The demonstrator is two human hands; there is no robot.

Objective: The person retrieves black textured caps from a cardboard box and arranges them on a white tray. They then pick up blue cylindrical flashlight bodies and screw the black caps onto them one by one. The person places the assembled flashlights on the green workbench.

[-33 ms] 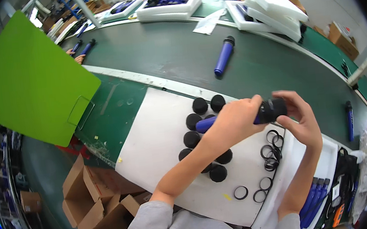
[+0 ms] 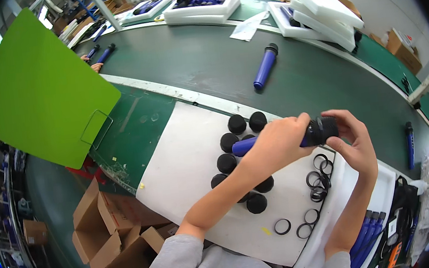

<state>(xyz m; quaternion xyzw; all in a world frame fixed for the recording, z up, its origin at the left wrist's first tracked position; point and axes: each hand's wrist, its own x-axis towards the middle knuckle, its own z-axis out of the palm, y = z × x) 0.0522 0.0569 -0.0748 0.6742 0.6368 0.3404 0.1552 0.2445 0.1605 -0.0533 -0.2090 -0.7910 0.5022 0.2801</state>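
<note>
A blue handheld microphone (image 2: 243, 146) with a black head lies sideways in the air over a white board (image 2: 176, 164). My left hand (image 2: 280, 140) is wrapped round its body near the head. At the head end, my right hand (image 2: 357, 145) curls its thumb and fingers round the black part; the fingertips on the far side are partly hidden. Under my left arm stand several round black microphone heads (image 2: 226, 163), some covered by the arm. Several black rings (image 2: 282, 226) lie along the board's right side, loose or overlapping.
Another blue microphone (image 2: 266, 67) lies on the dark green belt (image 2: 190, 53) beyond the board. White foam trays (image 2: 202, 12) hold more at the back. To my right is a foam tray (image 2: 387, 181) with blue microphones. A green panel (image 2: 38, 95) and cardboard boxes (image 2: 111, 249) are left.
The whole view has shifted slightly. Both hands keep the same grip on the microphone.
</note>
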